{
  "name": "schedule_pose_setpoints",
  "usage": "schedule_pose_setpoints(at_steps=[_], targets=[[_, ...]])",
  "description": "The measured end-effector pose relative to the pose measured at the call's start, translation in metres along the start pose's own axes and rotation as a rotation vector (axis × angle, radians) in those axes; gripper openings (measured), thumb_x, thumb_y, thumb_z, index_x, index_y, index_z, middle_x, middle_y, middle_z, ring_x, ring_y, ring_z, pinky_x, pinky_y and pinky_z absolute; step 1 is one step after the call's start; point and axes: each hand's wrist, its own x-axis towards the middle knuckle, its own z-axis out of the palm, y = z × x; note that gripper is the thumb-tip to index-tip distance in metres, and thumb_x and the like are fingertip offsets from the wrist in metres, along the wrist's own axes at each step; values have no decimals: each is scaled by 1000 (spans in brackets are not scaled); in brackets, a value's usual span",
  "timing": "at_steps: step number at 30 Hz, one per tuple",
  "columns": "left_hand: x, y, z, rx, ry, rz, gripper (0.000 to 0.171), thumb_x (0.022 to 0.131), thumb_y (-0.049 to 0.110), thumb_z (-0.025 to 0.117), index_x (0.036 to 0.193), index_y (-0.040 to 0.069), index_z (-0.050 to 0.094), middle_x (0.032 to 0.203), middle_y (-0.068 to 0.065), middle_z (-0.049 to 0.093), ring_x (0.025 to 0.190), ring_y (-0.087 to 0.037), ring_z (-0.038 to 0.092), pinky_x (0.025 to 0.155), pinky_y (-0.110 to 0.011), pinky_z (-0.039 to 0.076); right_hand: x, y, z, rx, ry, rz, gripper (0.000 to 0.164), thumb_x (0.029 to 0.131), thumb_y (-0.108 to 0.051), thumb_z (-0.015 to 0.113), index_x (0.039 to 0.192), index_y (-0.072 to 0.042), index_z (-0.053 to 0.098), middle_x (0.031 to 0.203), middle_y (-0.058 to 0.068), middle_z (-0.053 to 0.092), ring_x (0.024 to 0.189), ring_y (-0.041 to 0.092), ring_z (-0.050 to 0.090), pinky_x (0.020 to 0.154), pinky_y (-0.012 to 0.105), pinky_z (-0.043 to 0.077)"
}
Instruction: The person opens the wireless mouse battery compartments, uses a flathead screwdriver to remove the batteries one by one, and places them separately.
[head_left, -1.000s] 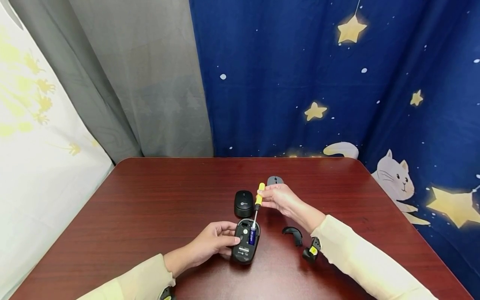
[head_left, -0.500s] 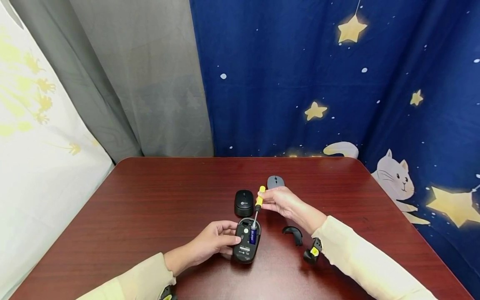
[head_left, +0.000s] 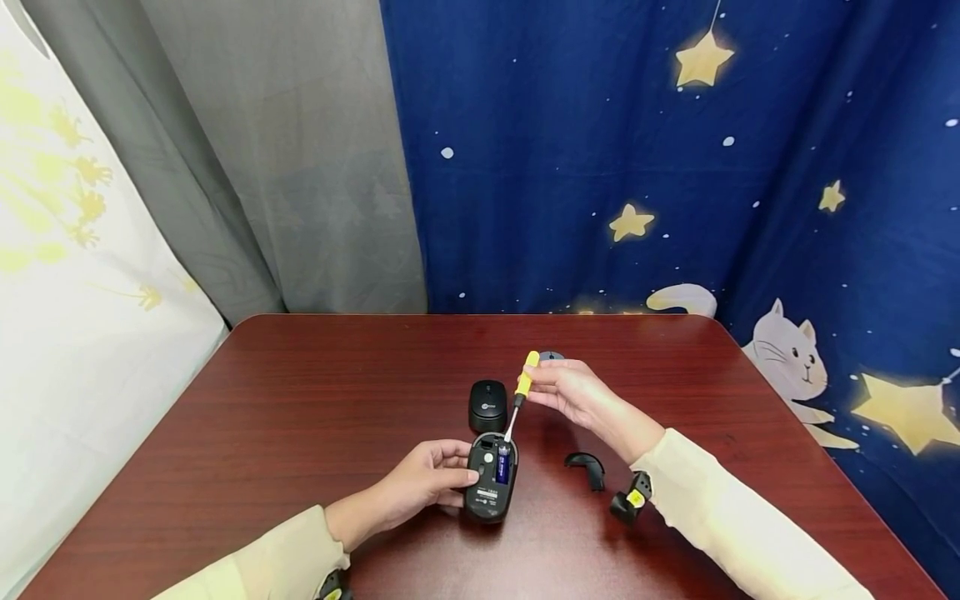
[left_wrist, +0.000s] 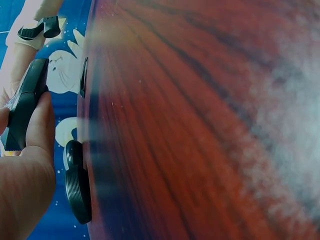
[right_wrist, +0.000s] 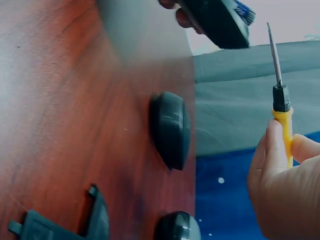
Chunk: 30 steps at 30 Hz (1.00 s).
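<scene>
My left hand (head_left: 427,479) grips a black computer mouse (head_left: 487,505) by its side, underside facing up, raised over the table. In its uncovered compartment sits a blue battery (head_left: 502,467); the right wrist view shows the battery's end (right_wrist: 245,12) poking up past the mouse body. Between thumb and fingers, my right hand (head_left: 581,398) holds a yellow-handled screwdriver (head_left: 528,375). Its shaft points down, the tip just beyond the battery's far end in the head view. Seen from the right wrist, the screwdriver tip (right_wrist: 269,27) stands apart from the mouse.
Behind the held mouse, another black mouse (head_left: 488,404) rests on the reddish-brown table (head_left: 337,400). A grey mouse (head_left: 552,356) lies farther back, partly hidden by my right hand. To the right is a curved black cover (head_left: 588,469), close to my right forearm.
My right hand has drawn the screwdriver up and to the right, its tip moving back from the battery's end. The mouse in my left hand has shifted slightly.
</scene>
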Motion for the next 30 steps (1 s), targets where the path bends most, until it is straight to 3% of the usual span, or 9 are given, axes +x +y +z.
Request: schedule_pose_setpoints(at_steps=[8,15,20,23,30], targets=[[-2,0,0,-16,2,-1,41,89,0,62,124,-17,49,105,-17,65,91,-24,67,76,-41,57,-3,-15,-16,44,-9,-98,37,99,0,51,132,12,41,93,8,66,82,14,67,76,27,56],[-5,2,0,-23,11,-6,41,90,0,62,124,-17,48,105,-18,65,92,-25,67,77,-42,56,-1,-26,-43,14,57,-146,45,98,0,52,138,12,37,88,2,68,81,13,67,76,27,56],[-6,2,0,-28,9,-1,41,90,-1,62,125,-17,48,106,-18,65,93,-25,67,78,-42,56,1,-34,-69,-41,127,-135,54,98,-3,55,144,12,32,87,-1,67,82,10,67,79,27,55],[-6,2,-1,-30,10,1,41,90,-1,62,125,-18,48,106,-18,65,93,-25,67,78,-43,56,4,-35,-85,-93,180,-113,56,98,-6,56,145,11,32,95,4,67,80,8,66,80,27,54],[-7,2,-1,-33,10,5,41,90,-1,62,124,-18,48,105,-17,65,92,-25,67,77,-42,56,13,-31,-117,-154,267,-87,56,96,-6,60,143,11,35,84,-4,65,75,8,66,75,27,56]])
